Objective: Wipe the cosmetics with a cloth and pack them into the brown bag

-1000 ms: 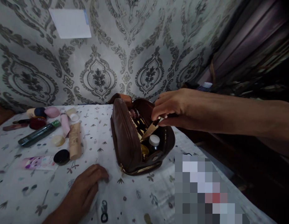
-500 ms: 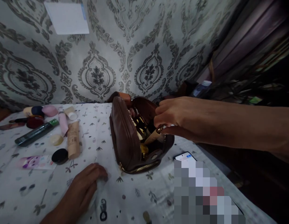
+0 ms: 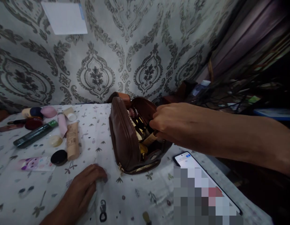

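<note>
A brown bag (image 3: 126, 134) stands unzipped on the patterned cloth (image 3: 128, 200), with gold-coloured and tan items showing inside. My right hand (image 3: 167, 120) is at the bag's right rim, its fingers curled and their tips hidden in the opening; whether they hold anything is not visible. To the left of the bag, my left hand (image 3: 85, 186) rests on the cloth with bent fingers, and what lies under them, if anything, is hidden. A tan tube (image 3: 72, 142), a black round lid (image 3: 59, 157) and a green tube (image 3: 34, 134) lie at the left.
A phone (image 3: 186, 159), partly pixelated, lies right of the bag. Farther left are a pink sponge (image 3: 48, 112), a pink-white tube (image 3: 37, 164) and other cosmetics. A clear bottle (image 3: 200, 89) stands behind my right forearm. White paper (image 3: 65, 18) is on the patterned backdrop.
My right hand has shifted slightly left and down at the bag's opening, and its thumb is now less visible. More of the phone shows. My left hand stays in place.
</note>
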Tool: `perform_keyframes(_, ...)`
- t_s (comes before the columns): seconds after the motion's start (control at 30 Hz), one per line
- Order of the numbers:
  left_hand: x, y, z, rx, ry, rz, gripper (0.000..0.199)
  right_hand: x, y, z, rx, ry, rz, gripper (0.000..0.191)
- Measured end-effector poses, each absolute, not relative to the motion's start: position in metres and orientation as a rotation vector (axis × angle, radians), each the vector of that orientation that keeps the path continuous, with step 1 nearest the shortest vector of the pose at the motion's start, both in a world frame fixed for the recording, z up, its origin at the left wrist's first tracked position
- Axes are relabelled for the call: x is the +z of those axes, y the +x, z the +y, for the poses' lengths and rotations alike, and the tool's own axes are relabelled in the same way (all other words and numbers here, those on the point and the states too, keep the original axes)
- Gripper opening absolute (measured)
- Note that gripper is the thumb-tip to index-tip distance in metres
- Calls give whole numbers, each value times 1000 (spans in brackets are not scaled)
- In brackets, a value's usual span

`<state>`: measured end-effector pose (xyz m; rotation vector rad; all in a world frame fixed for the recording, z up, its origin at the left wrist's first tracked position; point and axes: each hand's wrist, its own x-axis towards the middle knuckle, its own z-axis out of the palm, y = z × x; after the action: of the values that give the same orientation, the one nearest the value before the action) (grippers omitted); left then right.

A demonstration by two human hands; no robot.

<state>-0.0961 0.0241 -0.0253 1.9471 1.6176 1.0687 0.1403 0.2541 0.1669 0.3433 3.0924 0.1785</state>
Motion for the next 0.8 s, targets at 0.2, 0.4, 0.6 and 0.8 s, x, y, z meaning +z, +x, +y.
perform_keyframes(0.2,-25,-94,24,1120,1936,1623,29,172,130,252,217,461,2909,14)
perform_keyframes(0.4,-25,-95,25,1113,1947,1631,29,164,125,247,277,494,2847,11)
perform_keyframes(0.6,-23,-96,24,1074,1939,1640,31,164,128,247,208,497,2901,8)
perform_keyframes(0.8,-21,-94,25,1078,1925,1635,28,164,136,256,36,450,2993,11)
